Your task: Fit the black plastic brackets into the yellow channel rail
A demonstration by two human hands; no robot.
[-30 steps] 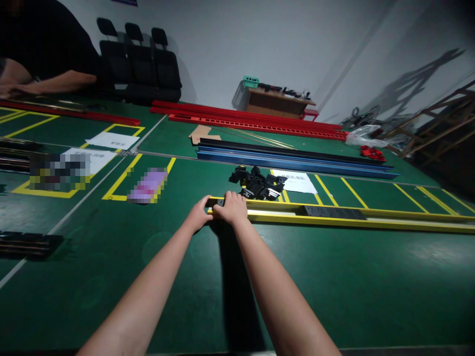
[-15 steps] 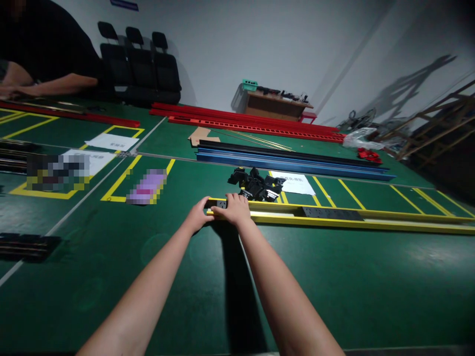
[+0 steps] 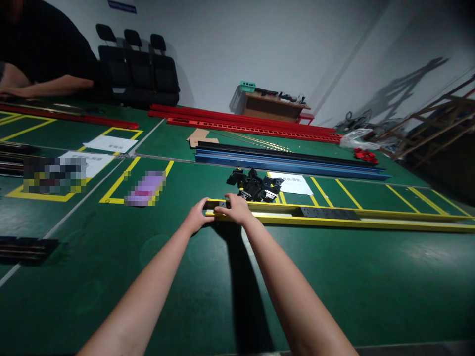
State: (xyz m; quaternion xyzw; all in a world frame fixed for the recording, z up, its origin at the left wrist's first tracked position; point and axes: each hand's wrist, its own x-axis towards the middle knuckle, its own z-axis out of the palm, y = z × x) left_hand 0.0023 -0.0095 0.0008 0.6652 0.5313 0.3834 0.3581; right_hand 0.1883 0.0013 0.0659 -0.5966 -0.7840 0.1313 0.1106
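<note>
A long yellow channel rail (image 3: 371, 223) lies across the green table, its left end between my hands. My left hand (image 3: 197, 216) grips that end, thumb in front and fingers behind. My right hand (image 3: 236, 209) is curled over the rail just beside it, thumb pointing left. Between the hands, a small black socket module (image 3: 221, 204) shows inside the channel, partly covered by my right fingers. Farther right in the same channel sits a longer black socket strip (image 3: 329, 213). Behind the rail is a heap of black plastic pieces (image 3: 256, 185).
Blue and black rails (image 3: 285, 164) lie behind the heap, with red rails (image 3: 241, 123) farther back. White paper sheets (image 3: 291, 183) rest on the table. A person (image 3: 44, 54) leans over the far left. Dark bars (image 3: 25, 249) lie at the left edge.
My right hand has shifted slightly right along the rail, and its fingers are a little more drawn in. My left hand stays at the rail's end. The view has moved slightly.
</note>
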